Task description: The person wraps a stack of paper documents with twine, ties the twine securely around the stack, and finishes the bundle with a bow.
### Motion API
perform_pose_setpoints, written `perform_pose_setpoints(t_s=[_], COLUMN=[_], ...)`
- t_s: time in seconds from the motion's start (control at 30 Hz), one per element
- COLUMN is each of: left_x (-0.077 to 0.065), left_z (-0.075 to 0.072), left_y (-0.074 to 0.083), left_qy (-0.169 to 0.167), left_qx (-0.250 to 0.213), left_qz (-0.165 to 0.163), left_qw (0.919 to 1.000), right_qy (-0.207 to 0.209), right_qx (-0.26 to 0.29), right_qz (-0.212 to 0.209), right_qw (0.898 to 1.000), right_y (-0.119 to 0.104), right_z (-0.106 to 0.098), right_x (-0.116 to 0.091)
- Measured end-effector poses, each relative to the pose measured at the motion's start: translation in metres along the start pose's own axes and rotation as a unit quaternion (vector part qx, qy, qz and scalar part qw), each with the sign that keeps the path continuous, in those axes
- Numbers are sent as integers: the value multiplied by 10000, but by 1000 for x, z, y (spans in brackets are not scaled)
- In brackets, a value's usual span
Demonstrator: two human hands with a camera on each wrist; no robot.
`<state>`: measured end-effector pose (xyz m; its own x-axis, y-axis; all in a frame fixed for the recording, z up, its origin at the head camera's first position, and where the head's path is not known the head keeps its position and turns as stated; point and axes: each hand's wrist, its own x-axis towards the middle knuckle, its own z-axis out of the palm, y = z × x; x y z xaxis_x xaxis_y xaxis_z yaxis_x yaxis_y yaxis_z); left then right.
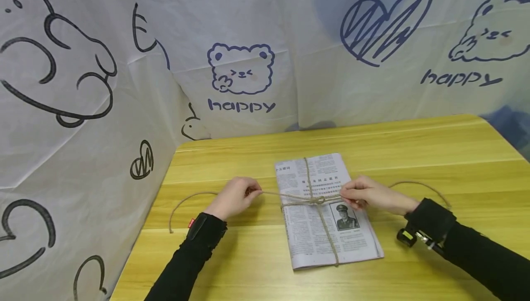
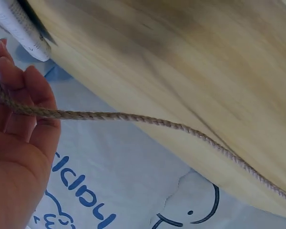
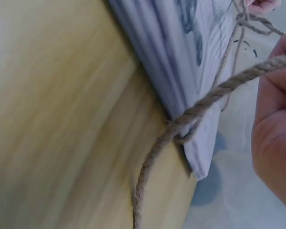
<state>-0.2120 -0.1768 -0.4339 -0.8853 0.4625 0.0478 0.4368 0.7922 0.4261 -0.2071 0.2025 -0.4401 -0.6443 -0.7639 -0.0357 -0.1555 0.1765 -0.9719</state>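
A folded stack of newspapers (image 1: pixel 306 241) lies on the table, bound crosswise with brown twine (image 1: pixel 327 232) that meets in a knot (image 1: pixel 318 200) near its middle. Left of the stack, my left hand (image 1: pixel 236 196) pinches one twine end, drawn out straight from the knot. In the left wrist view this twine (image 2: pixel 133 117) runs across the fingers and trails off over the table. My right hand (image 1: pixel 372 194) pinches the other end close to the stack's right edge. Its loose tail (image 3: pixel 200 106) hangs past the newspapers in the right wrist view.
The yellow wood-grain table (image 1: pixel 248 264) carries the stack. White cloth (image 1: pixel 314 84) with drawn bears and hearts hangs behind the table and along its left side. Free twine tails (image 1: pixel 426 184) curve outward beyond both hands.
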Motion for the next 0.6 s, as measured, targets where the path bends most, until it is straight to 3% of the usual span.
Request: perform_pose_setpoints(t_s=[0.2, 0.37, 0.5, 0.6], left_x=[-6, -11, -8, -2], left_z=[0, 3, 11, 23], left_y=[-8, -9, 9, 35], left_qy=[-80, 177, 695, 557], left_qx=[129, 429, 682, 702], left_qz=[-230, -313, 185, 920], left_qw=[9996, 9984, 9951, 9917], right_qy=[357, 495, 536, 505], right_qx=[132, -627, -1375, -1810], right_qz=[517, 788, 698, 614], right_qw=[9979, 9937, 9866, 9803], right_y=[8, 9, 6, 2], right_z=[-5, -4, 0, 3], right_x=[-3, -3, 2, 8])
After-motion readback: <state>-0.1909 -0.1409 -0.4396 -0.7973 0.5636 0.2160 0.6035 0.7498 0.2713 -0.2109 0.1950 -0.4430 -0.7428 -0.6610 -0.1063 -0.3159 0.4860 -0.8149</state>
